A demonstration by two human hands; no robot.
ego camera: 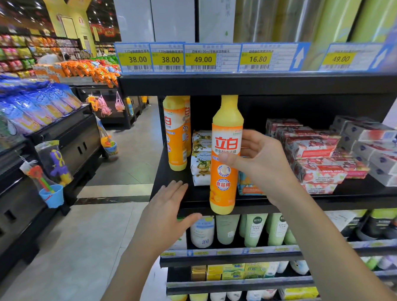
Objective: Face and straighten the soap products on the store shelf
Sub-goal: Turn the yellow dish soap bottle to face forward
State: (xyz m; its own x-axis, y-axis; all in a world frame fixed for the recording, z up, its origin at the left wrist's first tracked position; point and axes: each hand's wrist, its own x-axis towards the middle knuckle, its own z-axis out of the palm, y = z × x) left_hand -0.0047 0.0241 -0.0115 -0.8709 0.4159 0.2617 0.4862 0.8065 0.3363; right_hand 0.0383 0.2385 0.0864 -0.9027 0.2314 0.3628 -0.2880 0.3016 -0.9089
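My right hand (258, 164) grips a tall orange and yellow detergent bottle (224, 154) by its middle, label facing me, its base in front of the black shelf's (363, 196) front edge. My left hand (165, 207) is flat with straight fingers at the shelf's left front edge, below and left of the bottle. Two more of the same bottles (176, 133) stand at the shelf's left end. Wrapped floral soap bars (201, 157) are stacked behind the held bottle. Red and white soap boxes (314, 155) lie piled to the right.
Grey and white boxed soaps (377, 153) sit at the far right. An upper shelf with yellow price tags (201, 59) hangs close above the bottle's cap. Green and white bottles (252, 229) fill the shelf below. The aisle floor (105, 221) and a display bin lie left.
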